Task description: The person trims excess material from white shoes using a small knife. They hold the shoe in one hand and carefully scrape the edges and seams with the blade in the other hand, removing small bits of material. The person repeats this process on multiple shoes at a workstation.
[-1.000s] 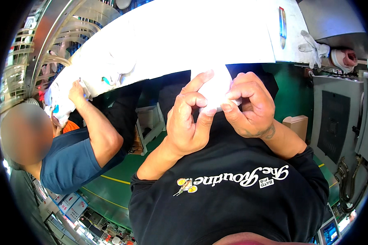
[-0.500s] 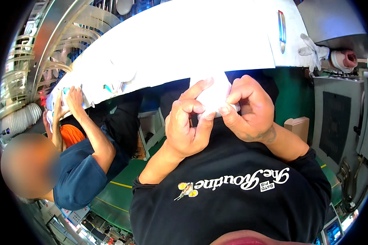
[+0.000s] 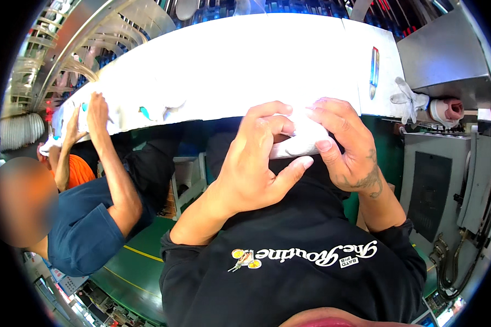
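Cloth [image 3: 295, 146] sits between my two hands, in front of my shirt [image 3: 305, 218], at the near edge of the white table [image 3: 218, 71]; its upper part runs into the glare, so I cannot tell whether it touches the table; main risk, as I judge it, is a slip on the left: my left hand [image 3: 251, 158] has its fingertips at the cloth, but its thumb lies apart from them, below the ribbed edge, and whether that thumb presses I cannot tell; right hand [image 3: 350, 143] is clamped on the cloth, thumb against its near side, fingers over the far side; were the right pinch to loosen, the cloth could drop past the edge toward the floor; uneven pull could also skew or stretch the ribbing, caused by one firm side and one slack; glare hides the fold, so a misplaced fingertip might go unnoticed; pose: both wrists raised, elbows bent outward, left forearm [image 3: 202, 212] slanting up and rightward, right forearm [image 3: 386, 207] up and leftward, palms facing inward.
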`<state>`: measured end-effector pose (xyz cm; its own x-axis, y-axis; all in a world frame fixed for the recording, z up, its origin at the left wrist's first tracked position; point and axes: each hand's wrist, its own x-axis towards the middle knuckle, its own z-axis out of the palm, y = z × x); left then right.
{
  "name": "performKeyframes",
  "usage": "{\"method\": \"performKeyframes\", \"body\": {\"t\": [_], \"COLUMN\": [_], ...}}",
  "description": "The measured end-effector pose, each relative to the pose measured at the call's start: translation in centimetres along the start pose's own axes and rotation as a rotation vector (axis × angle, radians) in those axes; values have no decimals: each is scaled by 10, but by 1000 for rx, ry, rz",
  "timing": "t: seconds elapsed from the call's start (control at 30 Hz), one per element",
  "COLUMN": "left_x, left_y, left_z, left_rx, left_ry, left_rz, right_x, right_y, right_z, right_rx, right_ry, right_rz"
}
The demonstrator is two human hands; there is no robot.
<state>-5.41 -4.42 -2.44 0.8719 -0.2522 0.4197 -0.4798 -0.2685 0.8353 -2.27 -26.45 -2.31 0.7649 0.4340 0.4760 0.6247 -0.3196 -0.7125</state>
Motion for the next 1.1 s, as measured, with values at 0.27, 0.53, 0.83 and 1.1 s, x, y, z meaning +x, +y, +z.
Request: {"method": "performKeyframes", "body": {"t": [0.27,0.53,0.83,1.1], "left_x": [-9,-19,-14,-26], "left_y": [7,-3,-37,-31], "left_z": [-3,-6,3,-1], "left_rx": [203,151,194,73], "left_ry": [76,58,201,80], "left_rz": [33,-18,91,20], "right_x": [-6,-1,3,0], "right_y": [-3,-2,1,14], "right_z": [11,13,4,-4], "right_rx": [38,21,0,92], "right_ry": [-19,-69,-64,-107], "right_rz": [13,-33,-3,4]}}
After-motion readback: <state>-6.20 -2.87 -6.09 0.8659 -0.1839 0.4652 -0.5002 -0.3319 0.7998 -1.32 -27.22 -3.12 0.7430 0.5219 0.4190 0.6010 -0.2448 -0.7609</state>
